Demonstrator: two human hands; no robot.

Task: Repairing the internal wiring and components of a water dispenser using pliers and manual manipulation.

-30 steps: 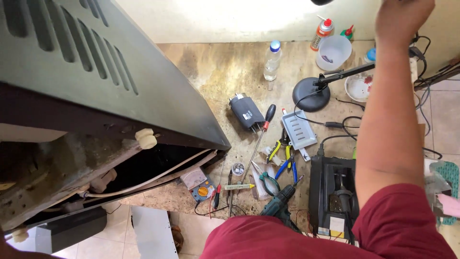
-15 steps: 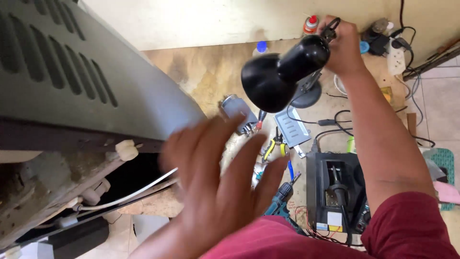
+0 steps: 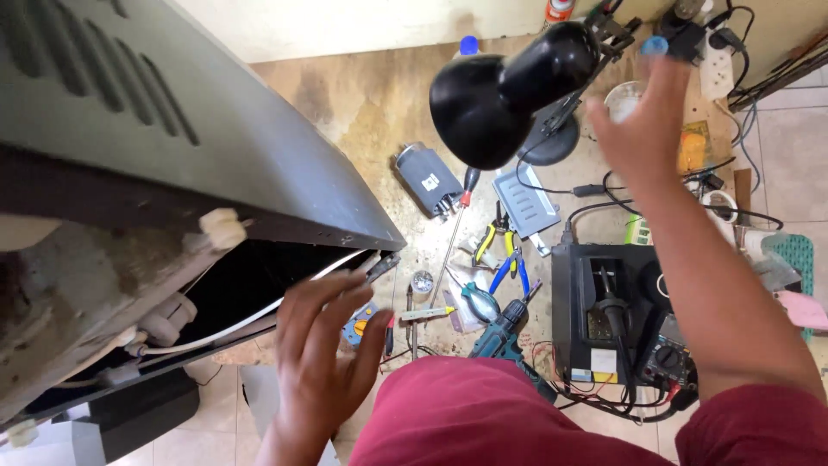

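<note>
- Fingers of left hand spread, holding nothing, beside open edge of tilted grey appliance casing; could snag white cable.
- Right hand open, released, just right of black lamp head; unheld, could swing or droop.
- Below on floor: cordless drill, pliers, easily knocked.

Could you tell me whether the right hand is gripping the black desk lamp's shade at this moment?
No: the right hand is spread open in the air beside the black desk lamp, touching nothing.
</note>
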